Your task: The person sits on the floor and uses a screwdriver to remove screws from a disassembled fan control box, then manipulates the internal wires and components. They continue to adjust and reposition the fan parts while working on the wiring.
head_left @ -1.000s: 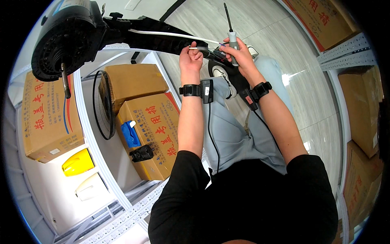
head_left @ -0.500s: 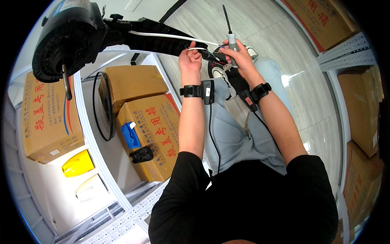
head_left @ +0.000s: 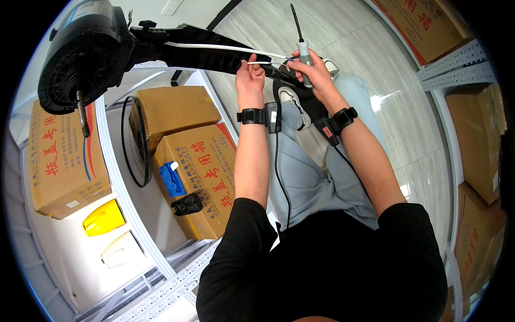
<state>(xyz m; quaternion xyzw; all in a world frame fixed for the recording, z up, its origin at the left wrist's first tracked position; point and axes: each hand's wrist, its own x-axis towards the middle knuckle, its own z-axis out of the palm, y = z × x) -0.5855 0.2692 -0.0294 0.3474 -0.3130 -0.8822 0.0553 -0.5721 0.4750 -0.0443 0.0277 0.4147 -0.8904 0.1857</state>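
Observation:
A black fan motor head [head_left: 80,53] with a bare metal shaft [head_left: 82,114] tilts at the upper left. Its black neck [head_left: 193,56] runs right toward my hands, and a white cable [head_left: 214,47] stretches along it to my right fingertips. My left hand [head_left: 250,85], palm up, pinches a thin white wire [head_left: 259,63] close to the neck. In my right hand [head_left: 317,77] is a grey-handled screwdriver [head_left: 304,53], its black shank pointing up and away. Those same fingers pinch the cable's end, where a bit of blue wire shows.
Cardboard boxes [head_left: 201,177] fill the white shelf on the left, with a round black fan grille [head_left: 137,142], a blue packet [head_left: 172,180] and a small black part [head_left: 186,204]. Yellow [head_left: 104,218] and cream covers [head_left: 122,250] lie lower left. More boxes [head_left: 475,139] stand right.
The motor head and neck have shifted slightly left, and the shaft hangs a bit lower. Both hands keep their pinches; the screwdriver has moved slightly left and up.

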